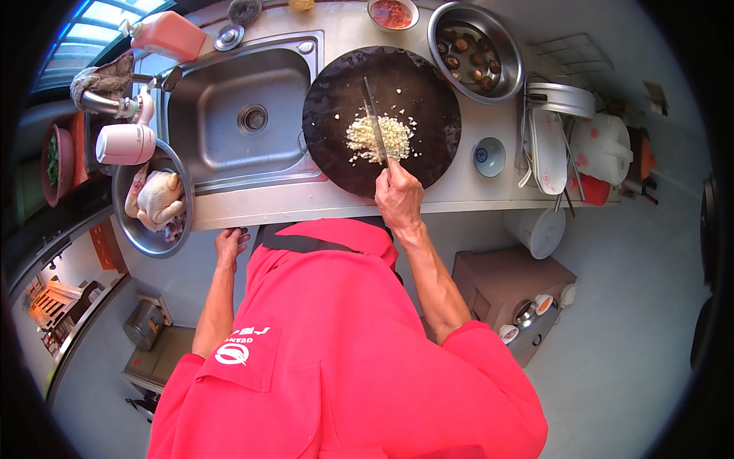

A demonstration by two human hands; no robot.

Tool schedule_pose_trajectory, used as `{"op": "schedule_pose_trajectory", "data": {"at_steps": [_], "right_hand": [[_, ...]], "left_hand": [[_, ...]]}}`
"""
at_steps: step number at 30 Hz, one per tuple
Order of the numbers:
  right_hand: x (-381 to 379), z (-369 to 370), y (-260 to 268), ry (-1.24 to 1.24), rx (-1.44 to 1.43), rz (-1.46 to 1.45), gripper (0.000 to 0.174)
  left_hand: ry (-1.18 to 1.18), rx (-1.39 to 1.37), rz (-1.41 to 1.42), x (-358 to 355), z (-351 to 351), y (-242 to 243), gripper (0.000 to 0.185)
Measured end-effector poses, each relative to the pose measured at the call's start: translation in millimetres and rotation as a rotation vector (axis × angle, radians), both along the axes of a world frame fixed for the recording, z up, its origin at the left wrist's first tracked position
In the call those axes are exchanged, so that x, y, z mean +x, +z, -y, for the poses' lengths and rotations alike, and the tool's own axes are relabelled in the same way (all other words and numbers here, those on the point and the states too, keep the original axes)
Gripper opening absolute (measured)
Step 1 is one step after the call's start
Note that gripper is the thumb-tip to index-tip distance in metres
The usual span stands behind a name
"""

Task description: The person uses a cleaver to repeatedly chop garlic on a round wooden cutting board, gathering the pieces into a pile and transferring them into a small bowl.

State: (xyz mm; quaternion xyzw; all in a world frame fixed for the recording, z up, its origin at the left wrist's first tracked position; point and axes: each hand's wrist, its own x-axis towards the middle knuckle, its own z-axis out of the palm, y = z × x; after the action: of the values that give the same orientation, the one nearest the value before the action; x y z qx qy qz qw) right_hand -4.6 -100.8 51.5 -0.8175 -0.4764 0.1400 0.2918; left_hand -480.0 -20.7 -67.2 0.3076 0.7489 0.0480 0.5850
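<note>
My right hand [399, 195] is closed around the handle of a kitchen knife [374, 117], whose blade stands on edge over a pile of finely chopped pale pieces [395, 137], possibly garlic. The pile and some scattered bits lie on a round dark chopping board [436, 115] on the counter. My left hand [230, 244] hangs at the counter's front edge, left of my body, with its fingers partly curled and nothing seen in it; whether it touches the edge cannot be told.
Left of the board is a steel sink [229, 166]. A bowl with a plucked whole chicken [159, 198] sits beyond it. Right stand a steel basin of mushrooms [513, 63], a small bowl [489, 157] and a dish rack with plates [550, 152]. Behind is a bowl of chopped red food [393, 14].
</note>
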Motion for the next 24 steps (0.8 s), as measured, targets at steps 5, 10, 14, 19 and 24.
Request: {"op": "schedule_pose_trajectory", "data": {"at_steps": [5,10,14,19,24], "right_hand": [[-5.6,-4.3,1.6,0.006,0.022,0.007,0.016],[-8.4,-4.9,0.8,0.020,-0.008,0.001,0.017],[-11.8,-5.9,3.5,0.034,-0.028,-0.019,0.016],[-17.3,-8.1,8.2,0.004,-0.008,-0.031,0.011],[-16.8,-15.7,8.9,0.058,-0.053,-0.014,0.009]], "left_hand": [[0.008,-0.019,-0.010,3.4,-3.6,-3.6,0.031],[-0.005,-0.020,0.004,0.2,-4.6,-2.7,0.031],[-0.002,-0.011,0.002,-2.4,-3.7,-1.0,0.032],[0.013,-0.014,-0.004,-2.4,-3.3,-0.5,0.032],[0.027,-0.034,-0.007,-5.4,-3.7,-2.3,0.031]]}}
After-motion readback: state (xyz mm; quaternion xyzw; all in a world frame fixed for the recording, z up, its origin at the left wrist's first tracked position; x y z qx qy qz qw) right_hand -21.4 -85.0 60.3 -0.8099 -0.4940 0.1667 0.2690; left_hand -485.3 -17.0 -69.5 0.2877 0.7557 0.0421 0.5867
